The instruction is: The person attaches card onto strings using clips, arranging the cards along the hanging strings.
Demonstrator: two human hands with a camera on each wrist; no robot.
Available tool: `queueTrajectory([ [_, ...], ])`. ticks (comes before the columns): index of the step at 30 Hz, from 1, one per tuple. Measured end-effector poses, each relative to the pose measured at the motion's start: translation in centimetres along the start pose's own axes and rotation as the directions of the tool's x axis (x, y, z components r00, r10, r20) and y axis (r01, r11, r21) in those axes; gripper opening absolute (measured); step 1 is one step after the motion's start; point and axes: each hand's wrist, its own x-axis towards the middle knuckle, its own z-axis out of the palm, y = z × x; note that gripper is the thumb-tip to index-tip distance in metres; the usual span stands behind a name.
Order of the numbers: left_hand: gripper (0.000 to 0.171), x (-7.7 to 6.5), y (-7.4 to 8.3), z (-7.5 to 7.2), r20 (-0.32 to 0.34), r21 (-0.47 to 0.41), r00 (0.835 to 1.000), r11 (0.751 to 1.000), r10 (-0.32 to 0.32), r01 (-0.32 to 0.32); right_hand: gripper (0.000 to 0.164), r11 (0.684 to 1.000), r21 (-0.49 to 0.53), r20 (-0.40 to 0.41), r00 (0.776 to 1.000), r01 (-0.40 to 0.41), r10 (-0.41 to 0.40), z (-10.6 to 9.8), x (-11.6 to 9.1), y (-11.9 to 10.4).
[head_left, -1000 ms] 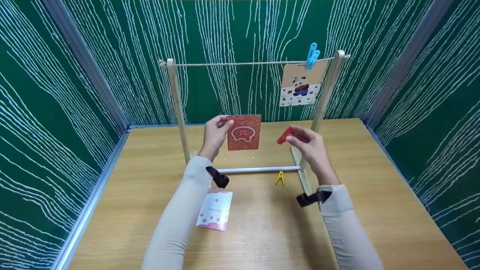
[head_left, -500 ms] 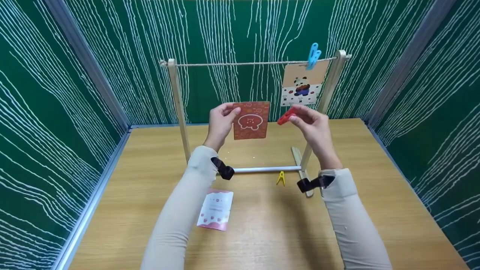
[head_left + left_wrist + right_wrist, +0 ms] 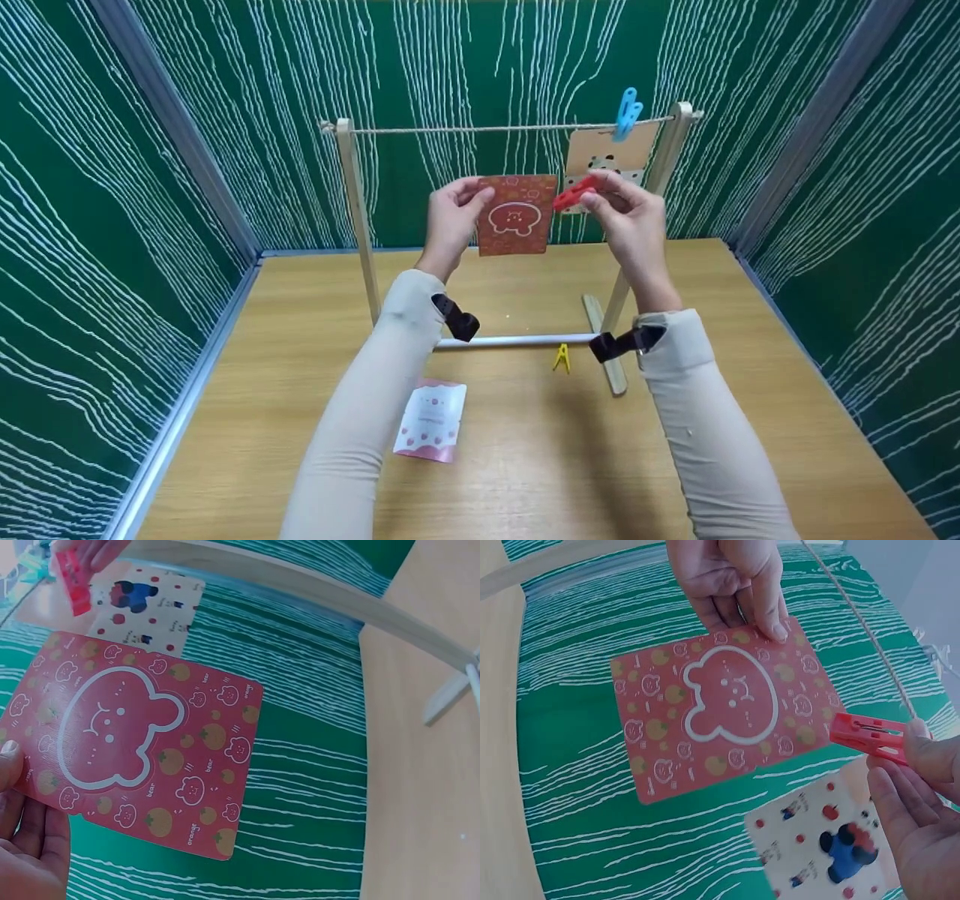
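Observation:
My left hand [image 3: 454, 221] pinches a red card [image 3: 517, 232] by its left edge, thumb on the printed front. A white-outlined bear face fills the card's middle, with small oranges and bears around it in the left wrist view. My right hand [image 3: 628, 221] pinches a red clothespin [image 3: 574, 194] between thumb and fingers. In the right wrist view the clothespin's tip overlaps the card's corner. Both hands are raised below the rope [image 3: 465, 130]. Behind the right hand, a blue clothespin [image 3: 628, 115] holds a panda card [image 3: 611, 150] on the rope near the right post.
The rope runs between two wooden posts, left [image 3: 358, 210] and right [image 3: 667, 165], joined low down by a white bar [image 3: 517, 340]. A yellow clothespin [image 3: 562, 358] lies before the bar. A pink-and-white card [image 3: 433, 420] lies on the wooden table [image 3: 510, 457] by the left forearm.
Both hands have risen toward the rope, the left also moving right with the red card. The card and the red clothespin have come closer together. The right hand now overlaps the panda card.

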Motion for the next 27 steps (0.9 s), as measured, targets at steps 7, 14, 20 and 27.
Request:
queueTrajectory([
  [7,0.024,0.4,1.2,0.7,0.003,-0.014,0.999,0.999,0.038,-0.038,0.032,0.997,0.024,-0.054,0.996,0.073,-0.072,0.3,1.4,-1.8],
  [14,0.025,0.5,2.1,0.9,-0.001,-0.039,0.999,0.999,0.037,-0.037,0.026,0.995,0.057,-0.092,0.993,0.078,-0.073,0.8,2.3,-3.1],
  [20,0.026,0.7,3.0,1.1,-0.006,-0.03,0.999,0.998,0.048,-0.049,0.024,0.991,0.072,-0.115,0.988,0.109,-0.1,1.1,3.0,-4.1],
  [27,0.027,0.9,3.7,1.4,-0.015,-0.027,0.999,0.998,0.05,-0.05,0.022,0.989,0.083,-0.136,0.985,0.12,-0.108,1.3,3.8,-5.2],
])
